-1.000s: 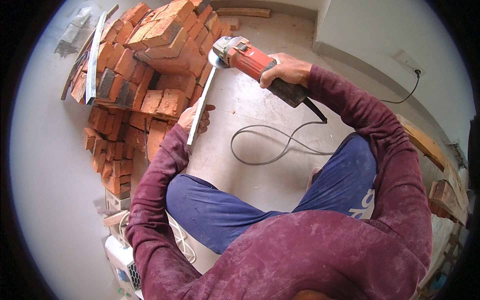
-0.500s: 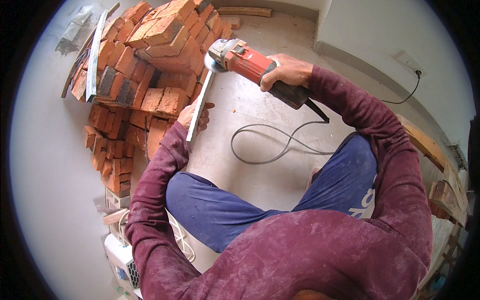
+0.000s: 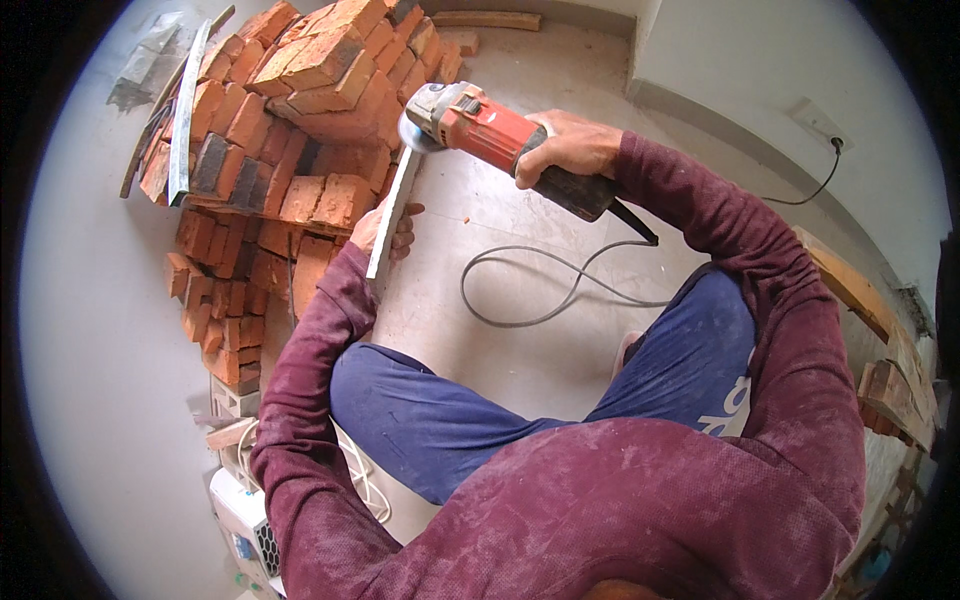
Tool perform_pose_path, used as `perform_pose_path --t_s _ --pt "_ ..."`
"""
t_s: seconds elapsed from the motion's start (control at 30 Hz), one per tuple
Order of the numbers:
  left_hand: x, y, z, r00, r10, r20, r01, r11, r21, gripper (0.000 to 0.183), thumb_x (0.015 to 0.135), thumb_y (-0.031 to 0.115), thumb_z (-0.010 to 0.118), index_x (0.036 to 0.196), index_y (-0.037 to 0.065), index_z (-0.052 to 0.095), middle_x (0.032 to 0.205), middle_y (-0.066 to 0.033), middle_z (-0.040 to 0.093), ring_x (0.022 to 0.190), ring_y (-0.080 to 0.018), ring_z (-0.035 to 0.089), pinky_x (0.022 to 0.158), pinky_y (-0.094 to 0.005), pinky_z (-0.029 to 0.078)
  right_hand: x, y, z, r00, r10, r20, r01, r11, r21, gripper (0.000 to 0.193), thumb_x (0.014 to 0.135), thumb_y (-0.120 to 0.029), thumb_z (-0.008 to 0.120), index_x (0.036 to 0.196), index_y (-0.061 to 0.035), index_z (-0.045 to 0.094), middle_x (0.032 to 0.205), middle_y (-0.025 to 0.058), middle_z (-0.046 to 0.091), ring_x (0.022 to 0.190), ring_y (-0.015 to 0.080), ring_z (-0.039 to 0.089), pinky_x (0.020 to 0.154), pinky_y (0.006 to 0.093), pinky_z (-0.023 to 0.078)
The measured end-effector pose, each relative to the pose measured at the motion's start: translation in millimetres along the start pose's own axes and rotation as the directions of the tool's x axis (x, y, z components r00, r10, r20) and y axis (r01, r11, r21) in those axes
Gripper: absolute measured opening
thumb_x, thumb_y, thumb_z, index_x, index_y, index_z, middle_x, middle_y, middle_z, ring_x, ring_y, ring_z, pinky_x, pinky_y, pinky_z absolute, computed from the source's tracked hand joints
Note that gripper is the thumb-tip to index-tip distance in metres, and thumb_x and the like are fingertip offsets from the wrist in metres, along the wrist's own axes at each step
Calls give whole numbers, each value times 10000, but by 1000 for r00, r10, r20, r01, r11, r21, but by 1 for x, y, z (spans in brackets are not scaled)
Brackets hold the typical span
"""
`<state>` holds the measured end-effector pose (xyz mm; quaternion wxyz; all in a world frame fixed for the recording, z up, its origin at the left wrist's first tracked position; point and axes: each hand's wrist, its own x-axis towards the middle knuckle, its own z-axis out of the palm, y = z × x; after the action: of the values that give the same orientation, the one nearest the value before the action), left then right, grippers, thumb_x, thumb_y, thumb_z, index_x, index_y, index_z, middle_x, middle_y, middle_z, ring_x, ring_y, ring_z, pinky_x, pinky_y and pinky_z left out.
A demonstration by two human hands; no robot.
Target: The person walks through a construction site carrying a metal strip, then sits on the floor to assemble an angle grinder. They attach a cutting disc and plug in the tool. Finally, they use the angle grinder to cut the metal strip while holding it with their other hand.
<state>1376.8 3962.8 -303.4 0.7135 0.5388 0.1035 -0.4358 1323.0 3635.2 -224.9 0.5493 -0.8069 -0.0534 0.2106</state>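
My right hand [image 3: 572, 145] is closed around the dark rear body of a red angle grinder [image 3: 490, 128]. The grinder's disc [image 3: 413, 134] looks blurred and meets the far end of a narrow pale strip [image 3: 393, 215]. Wrapped around that strip, my left hand [image 3: 398, 236] holds it beside the brick stack; part of the palm is hidden behind the strip. From the grinder's back end a grey power cord [image 3: 520, 322] runs down and loops on the floor between my knees.
A tall stack of orange bricks [image 3: 330, 60] rises at the left, with a metal bar [image 3: 183, 130] leaning on it. At the right wall, a plug sits in a socket [image 3: 822, 125]. Wooden boards [image 3: 850, 280] lie at the far right. A white appliance [image 3: 240, 512] stands lower left.
The grinder and my right hand have shifted slightly left. The strip in my left hand has moved a little left with them.
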Motion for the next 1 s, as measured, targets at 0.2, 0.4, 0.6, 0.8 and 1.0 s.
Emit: perform_pose_path --t_s 0.2,0.4,0.6,0.8,1.0 --pt "3 0 -6 999 11 40 -13 999 42 474 977 393 476 1147 -49 500 607 18 481 419 -89 476 317 -235 371 6 4 -8 999 28 17 -28 999 23 448 585 -254 734 930 -19 569 784 78 583 662 170 560 606 298 479" --pt "0 1 -3 1000 18 -5 -17 999 28 457 974 377 485 1149 -45 497 614 20 484 414 -83 469 319 -224 367 0 -3 -4 1000 10 27 -9 1000 -22 446 588 -250 731 936 -23 569 789 76 582 660 168 556 612 292 472" --pt "2 1 -1 1000 29 -9 -29 999 40 464 972 375 489 1150 -53 490 613 23 481 411 -77 463 318 -222 364 6 5 -10 999 33 7 -33 999 -19 464 578 -253 733 947 -24 569 800 84 583 676 174 562 621 300 478" --pt "-3 1 -2 999 40 -7 -39 998 45 482 969 390 495 1154 -55 490 604 28 475 410 -76 460 317 -223 357 3 1 -7 1000 15 15 -15 1000 -21 464 573 -251 731 945 -24 571 798 86 585 664 176 564 612 303 484" --pt "-1 1 -3 999 41 -32 -38 995 87 544 959 448 502 1168 -54 496 600 30 469 414 -79 455 320 -223 353 2 -2 -7 999 35 24 -33 998 -53 453 582 -252 725 942 -24 571 786 82 586 665 175 564 615 303 484"
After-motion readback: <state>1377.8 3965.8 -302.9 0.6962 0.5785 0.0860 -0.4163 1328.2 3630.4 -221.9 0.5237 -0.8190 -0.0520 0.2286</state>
